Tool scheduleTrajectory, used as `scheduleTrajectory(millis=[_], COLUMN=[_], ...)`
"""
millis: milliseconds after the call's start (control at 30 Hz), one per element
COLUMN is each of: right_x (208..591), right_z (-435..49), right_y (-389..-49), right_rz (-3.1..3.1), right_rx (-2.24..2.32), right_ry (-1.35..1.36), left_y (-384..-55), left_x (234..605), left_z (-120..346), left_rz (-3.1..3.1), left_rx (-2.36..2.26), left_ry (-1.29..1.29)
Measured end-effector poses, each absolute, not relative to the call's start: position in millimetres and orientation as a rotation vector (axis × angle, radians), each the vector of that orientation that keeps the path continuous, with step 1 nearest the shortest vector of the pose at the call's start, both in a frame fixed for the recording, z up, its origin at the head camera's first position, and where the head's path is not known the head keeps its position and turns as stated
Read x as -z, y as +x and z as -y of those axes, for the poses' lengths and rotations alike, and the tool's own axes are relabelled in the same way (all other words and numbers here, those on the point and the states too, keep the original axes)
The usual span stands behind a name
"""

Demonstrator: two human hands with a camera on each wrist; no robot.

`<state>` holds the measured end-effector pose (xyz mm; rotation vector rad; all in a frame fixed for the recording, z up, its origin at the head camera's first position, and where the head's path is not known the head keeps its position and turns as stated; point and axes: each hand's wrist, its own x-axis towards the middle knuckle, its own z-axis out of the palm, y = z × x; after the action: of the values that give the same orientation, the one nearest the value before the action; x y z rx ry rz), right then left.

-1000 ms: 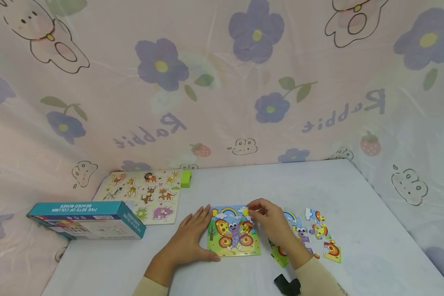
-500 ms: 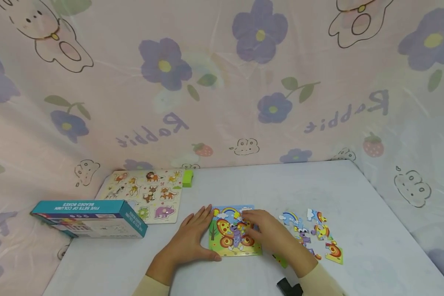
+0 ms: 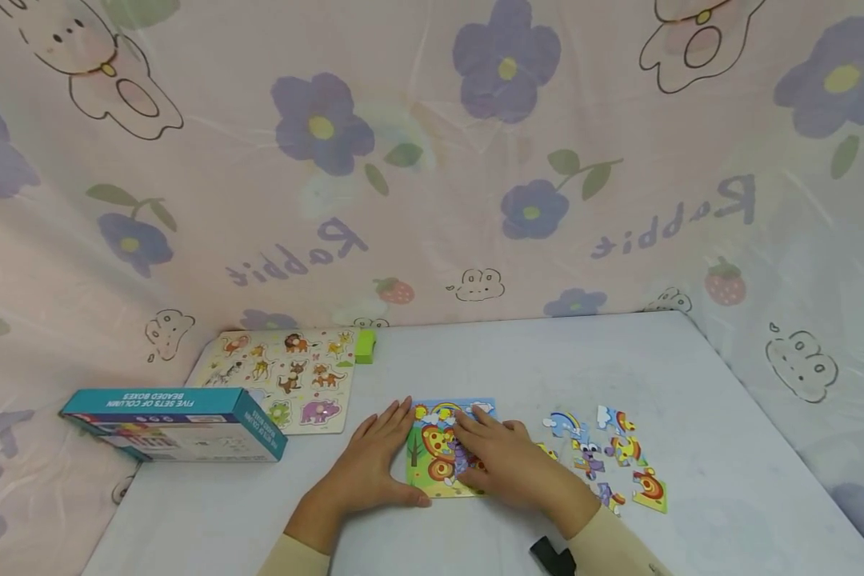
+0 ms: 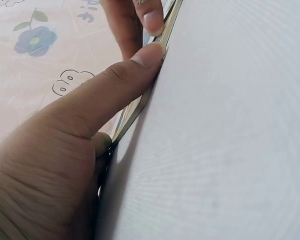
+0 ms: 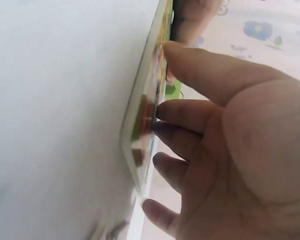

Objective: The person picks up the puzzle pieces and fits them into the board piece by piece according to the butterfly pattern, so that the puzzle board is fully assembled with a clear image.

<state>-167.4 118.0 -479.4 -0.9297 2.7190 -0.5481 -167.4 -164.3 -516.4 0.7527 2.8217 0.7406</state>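
A square butterfly jigsaw puzzle (image 3: 428, 472) in a shallow board lies flat on the white table. My left hand (image 3: 370, 468) steadies it, fingers straight along the left edge and thumb at the near corner. In the left wrist view that thumb (image 4: 110, 82) touches the board's rim (image 4: 135, 112). Over the right half of the picture, my right hand (image 3: 511, 464) rests with spread fingers, covering part of the butterfly. The right wrist view shows its fingertips (image 5: 167, 112) on the board's face. Several loose butterfly puzzle pieces (image 3: 625, 450) lie to the right, some hidden behind the right hand.
A teal and white box (image 3: 187, 444) stands at the left, in front of a wooden animal puzzle board (image 3: 313, 392). Beside that board sits a green block (image 3: 365, 346). A black object (image 3: 553, 556) lies near the right sleeve. A patterned curtain (image 3: 403, 200) hangs behind the table.
My right hand has moved left, from the board's upper right corner onto the picture, and its fingers have spread flatter. The left hand has stayed in place.
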Motion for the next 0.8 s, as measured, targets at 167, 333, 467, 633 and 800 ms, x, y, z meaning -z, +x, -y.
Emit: scheduleTrajectory(millis=[167,333,467,633,800], right_x=[478,478,479,480,484], right_z=[-106,-96,-90,-88,-95], right_y=[-176,-184,-187,-189,-189], right_rz=[-2.698,-2.668,-2.642,-2.627,-2.602], right_rx=[0.501,0.484,0.482,0.542,0.750], right_ry=[-0.975,-1.001,-0.994,-0.988,-0.978], left_y=[-167,-168,-169,-169,-169], left_x=[517,517,517,517,519], left_z=[165,165,165,166,166], left_rz=[-2.820,-2.811,-2.808,-2.808,-2.812], left_rx=[-0.749,-0.738,-0.733,-0.717,-0.726], left_ry=[0.774,0.760,0.757,0.754,0.765])
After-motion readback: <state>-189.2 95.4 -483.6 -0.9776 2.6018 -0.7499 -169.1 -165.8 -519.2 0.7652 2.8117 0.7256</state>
